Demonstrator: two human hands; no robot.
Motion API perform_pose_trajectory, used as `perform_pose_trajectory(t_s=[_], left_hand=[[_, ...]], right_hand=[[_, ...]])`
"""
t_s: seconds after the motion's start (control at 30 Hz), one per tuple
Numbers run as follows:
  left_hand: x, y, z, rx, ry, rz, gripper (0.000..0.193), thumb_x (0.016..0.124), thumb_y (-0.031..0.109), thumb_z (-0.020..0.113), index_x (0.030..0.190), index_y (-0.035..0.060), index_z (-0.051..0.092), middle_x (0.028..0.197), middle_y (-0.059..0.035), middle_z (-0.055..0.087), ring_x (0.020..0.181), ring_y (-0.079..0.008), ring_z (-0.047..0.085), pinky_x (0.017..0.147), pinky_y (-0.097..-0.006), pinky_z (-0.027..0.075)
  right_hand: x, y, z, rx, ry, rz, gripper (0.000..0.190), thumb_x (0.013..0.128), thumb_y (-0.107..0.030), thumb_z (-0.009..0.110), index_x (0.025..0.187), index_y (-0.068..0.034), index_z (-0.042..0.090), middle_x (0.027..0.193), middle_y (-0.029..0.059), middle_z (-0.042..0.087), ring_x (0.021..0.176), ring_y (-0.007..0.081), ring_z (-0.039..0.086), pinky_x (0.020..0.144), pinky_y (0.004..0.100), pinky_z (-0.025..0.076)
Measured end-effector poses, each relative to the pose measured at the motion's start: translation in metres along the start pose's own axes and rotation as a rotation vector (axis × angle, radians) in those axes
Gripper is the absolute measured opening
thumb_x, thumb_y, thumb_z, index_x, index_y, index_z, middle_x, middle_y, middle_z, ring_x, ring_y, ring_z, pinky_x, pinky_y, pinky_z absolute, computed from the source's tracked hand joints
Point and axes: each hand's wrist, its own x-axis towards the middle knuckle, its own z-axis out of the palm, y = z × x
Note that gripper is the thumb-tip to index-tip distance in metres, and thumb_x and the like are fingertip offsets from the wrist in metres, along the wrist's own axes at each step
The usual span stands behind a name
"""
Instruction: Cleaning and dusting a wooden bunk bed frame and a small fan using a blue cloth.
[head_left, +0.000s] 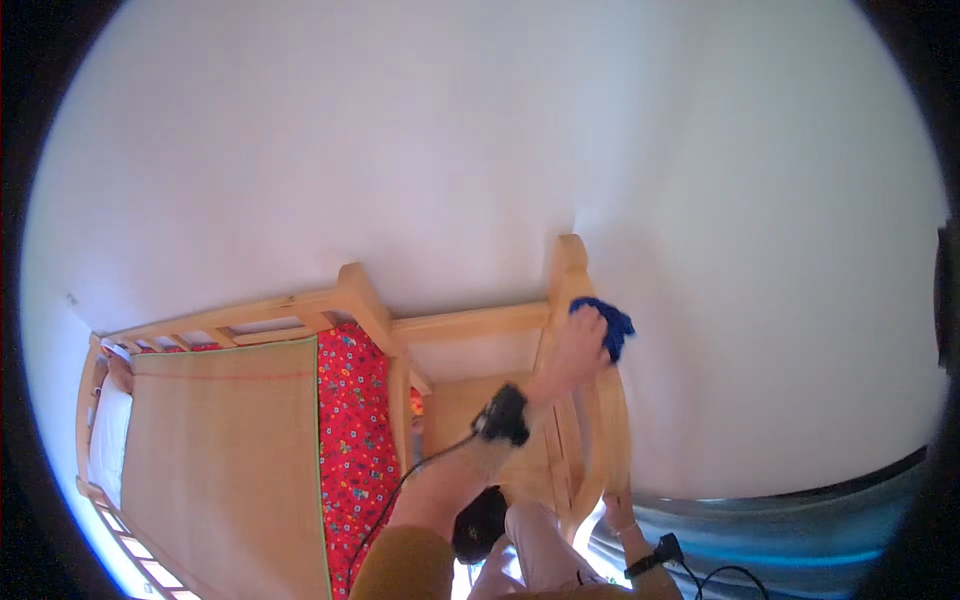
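Note:
My left hand (574, 349) presses a dark blue cloth (611, 322) against the curved wooden end board (611, 405) of a bunk bed, near the top of its post (571, 259). The hand is slightly blurred, and its fingers lie over the cloth. A black strap with a cable circles the left wrist. Lower down at the right, my right hand (619, 512) rests at the lower end of the same curved board; its fingers are partly hidden, and its grip is hard to make out. A black strap with a cable is on that wrist too.
At the left lies a bunk with a tan mat (225, 450), red flowered bedding (356, 405), a white pillow (112, 435) and wooden guard rails (277, 307). A white wall (450, 150) stands behind. Blue-grey fabric (787, 532) spreads at the lower right.

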Motion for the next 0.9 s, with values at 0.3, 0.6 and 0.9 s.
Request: perform_pose_trajectory(t_s=[0.3,0.6,0.9], left_hand=[[0.057,-0.040,-0.025,0.157,-0.082,-0.027,0.033,0.077,0.020,0.062,0.100,-0.0022,0.054,0.102,-0.0159,0.053,0.103,-0.0323,0.049,0.085,-0.0425,0.046],[0.051,-0.028,-0.005,0.336,-0.009,-0.136,0.038,0.078,0.024,0.061,0.104,-0.0032,0.056,0.108,-0.0174,0.052,0.104,-0.0333,0.049,0.082,-0.0428,0.048],[-0.023,0.050,-0.011,0.218,-0.243,0.015,0.053,0.075,0.033,0.063,0.116,-0.0005,0.053,0.112,-0.0174,0.051,0.097,-0.0329,0.051,0.076,-0.0490,0.049]], right_hand=[[0.008,-0.005,-0.004,0.095,-0.133,0.136,0.064,0.080,-0.012,0.056,0.135,-0.002,0.026,0.096,0.0101,0.057,0.078,0.0201,0.055,0.074,0.0383,0.048],[0.009,-0.046,-0.016,-0.096,-0.180,0.051,0.054,0.084,-0.022,0.056,0.130,-0.001,0.036,0.100,0.0148,0.058,0.096,0.0313,0.055,0.087,0.0390,0.044],[0.033,0.058,-0.120,-0.687,-0.918,-0.773,0.053,0.082,-0.037,0.065,0.122,-0.003,0.054,0.116,0.0148,0.061,0.109,0.0273,0.056,0.097,0.0387,0.043]])
